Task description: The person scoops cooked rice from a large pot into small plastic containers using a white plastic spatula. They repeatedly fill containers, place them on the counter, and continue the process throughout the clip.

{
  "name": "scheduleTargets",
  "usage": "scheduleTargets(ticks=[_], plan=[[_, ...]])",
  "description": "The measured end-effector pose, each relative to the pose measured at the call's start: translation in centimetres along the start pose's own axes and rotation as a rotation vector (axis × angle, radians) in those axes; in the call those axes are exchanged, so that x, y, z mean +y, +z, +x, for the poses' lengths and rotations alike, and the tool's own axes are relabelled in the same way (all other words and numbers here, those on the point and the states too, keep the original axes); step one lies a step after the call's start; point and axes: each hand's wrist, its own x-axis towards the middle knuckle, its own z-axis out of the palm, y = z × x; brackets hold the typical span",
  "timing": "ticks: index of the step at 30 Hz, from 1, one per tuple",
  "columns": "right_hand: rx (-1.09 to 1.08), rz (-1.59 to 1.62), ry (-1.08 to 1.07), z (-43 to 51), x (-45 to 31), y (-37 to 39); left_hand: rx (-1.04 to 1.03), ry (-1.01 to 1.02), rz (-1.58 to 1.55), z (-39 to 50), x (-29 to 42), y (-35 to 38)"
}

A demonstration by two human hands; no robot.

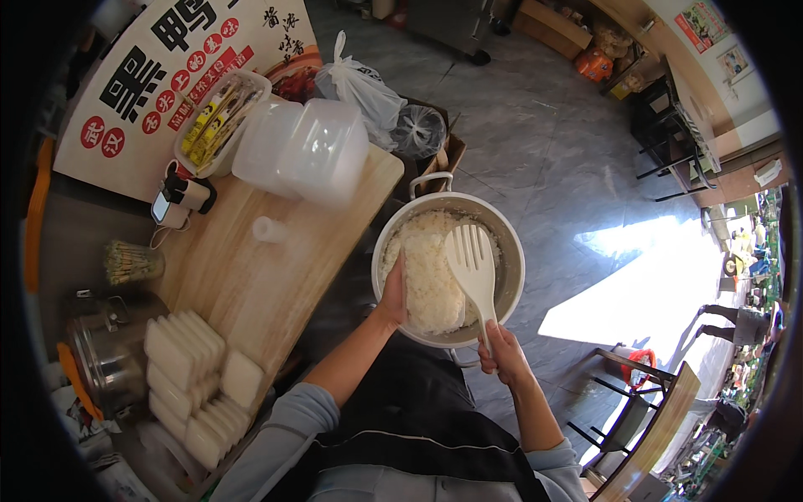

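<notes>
My left hand [394, 292] grips a clear plastic container [434, 288] by its left side; it is heaped with cooked white rice. In my right hand [504, 352] is the handle of a white slotted rice spatula [472, 260], its blade lying over the right edge of the rice. Both are held above a large metal pot [512, 276] with loop handles. More cooked rice [433, 221] shows inside the pot around the container. The container's underside is hidden from me.
On the wooden table [263, 282] to the left are stacked clear containers [301, 147], a tub of wrapped chopsticks [219, 122], a small white cylinder [268, 230] and stacks of filled white boxes [194, 383]. A steel pot [113, 351] stands at far left. Bags [364, 88] sit beyond the table corner.
</notes>
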Motion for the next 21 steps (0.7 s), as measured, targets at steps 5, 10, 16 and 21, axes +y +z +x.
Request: scheduleTargets(ticks=[5,10,16,21], plan=[[-0.032,0.147,-0.011,-1.3,0.9,-0.3,-0.015,0.030,-0.008,-0.1,0.2,0.5],[-0.134,0.178,0.033,-1.9,3.8,1.1,-0.079,0.119,-0.001,0.5,0.5,2.2],[-0.127,0.205,0.009,-2.7,5.1,1.6,-0.069,0.105,-0.033,0.5,0.6,3.0],[-0.017,-0.002,0.050,-2.7,5.1,1.8,0.052,0.131,0.047,0.5,0.4,1.9]])
